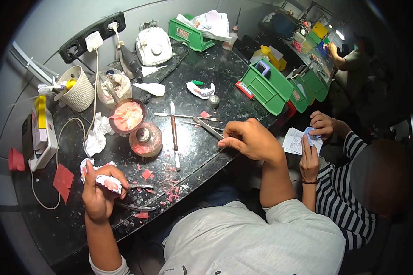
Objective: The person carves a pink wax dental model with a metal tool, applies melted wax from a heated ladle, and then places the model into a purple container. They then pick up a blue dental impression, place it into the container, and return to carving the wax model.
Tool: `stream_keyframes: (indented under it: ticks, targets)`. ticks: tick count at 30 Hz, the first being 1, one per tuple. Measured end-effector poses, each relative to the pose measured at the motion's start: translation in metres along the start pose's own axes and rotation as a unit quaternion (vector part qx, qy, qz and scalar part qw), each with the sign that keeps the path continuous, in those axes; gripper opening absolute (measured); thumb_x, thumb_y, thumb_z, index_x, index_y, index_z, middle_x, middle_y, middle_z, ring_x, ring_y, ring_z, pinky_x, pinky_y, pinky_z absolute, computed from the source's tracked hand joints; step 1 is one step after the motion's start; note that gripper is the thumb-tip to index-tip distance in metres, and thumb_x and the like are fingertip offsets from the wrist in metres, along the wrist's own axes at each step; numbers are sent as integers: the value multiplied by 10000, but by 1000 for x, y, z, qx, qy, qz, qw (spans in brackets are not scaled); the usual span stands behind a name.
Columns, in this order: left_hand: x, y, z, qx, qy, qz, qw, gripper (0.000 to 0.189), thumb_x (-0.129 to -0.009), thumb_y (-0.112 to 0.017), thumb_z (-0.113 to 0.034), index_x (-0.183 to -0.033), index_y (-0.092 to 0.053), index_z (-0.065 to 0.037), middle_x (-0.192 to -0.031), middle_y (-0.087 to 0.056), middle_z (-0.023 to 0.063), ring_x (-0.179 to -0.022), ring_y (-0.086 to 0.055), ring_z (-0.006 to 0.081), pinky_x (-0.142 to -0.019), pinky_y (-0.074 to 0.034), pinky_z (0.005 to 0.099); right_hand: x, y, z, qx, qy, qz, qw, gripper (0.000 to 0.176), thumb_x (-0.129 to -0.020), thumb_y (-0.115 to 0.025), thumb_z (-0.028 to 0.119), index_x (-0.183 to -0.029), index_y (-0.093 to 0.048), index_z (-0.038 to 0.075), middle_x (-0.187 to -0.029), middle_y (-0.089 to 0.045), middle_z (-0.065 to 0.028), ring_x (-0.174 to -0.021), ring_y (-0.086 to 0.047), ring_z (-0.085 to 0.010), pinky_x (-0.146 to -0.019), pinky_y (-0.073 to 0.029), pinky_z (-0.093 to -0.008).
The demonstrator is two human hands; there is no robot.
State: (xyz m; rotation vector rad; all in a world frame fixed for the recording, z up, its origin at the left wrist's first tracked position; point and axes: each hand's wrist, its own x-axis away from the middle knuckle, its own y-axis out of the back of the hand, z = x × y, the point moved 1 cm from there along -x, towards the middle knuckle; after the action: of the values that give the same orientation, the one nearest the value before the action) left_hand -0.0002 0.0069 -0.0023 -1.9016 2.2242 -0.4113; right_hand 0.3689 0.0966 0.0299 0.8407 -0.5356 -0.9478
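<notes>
On the glossy bench (236, 98), left hand (98, 197) holds chalky cast (110, 184); right hand (254, 141), slim tool (207, 128).

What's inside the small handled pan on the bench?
The pan holds lumpy pink wax, paler toward the middle, with a deeper pink piece by the left rim. The pan's bottom is covered, so it can't be seen.
</notes>
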Motion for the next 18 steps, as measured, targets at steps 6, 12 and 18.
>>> stream_keyframes:
  ticks: [6, 12, 18]
  targets:
    - [2, -3, 0, 8, 6, -9, 1000, 863, -1066, -134, -576, -738, -624, 53, -651, -598, 150, -536, -522, 175, -551, -428, 281, 14, 26, -10, -51, 29, -101, 993, 215, -853, -781, 188, -954, -692, 20, -748, -693, -103, -670, -673, -186, -617, -496, -314]
    - [2, 0, -4, 55, -2, -29, 998, 803, -1064, -223, -556, -737, -629, 54, -649, -601, 146, -526, -523, 174, -544, -430, 284, 15, 95, -52, -63, -117, -371, 919, 211, -836, -750, 31, -1041, -703, 26, -887, -724, -53, -799, -662, -105, -655, -501, -250]
    - [0, 0, -5, 60, 12, -47, 997, 795, -1059, -239, -562, -738, -630, 51, -646, -608, 135, -533, -535, 172, -553, -443, 280, -37, 132, -104, 107, -75, -291, 948, 439, -742, -795, -36, -1157, -696, 65, -1040, -730, -106, -941, -676, -218, -840, -536, -327]
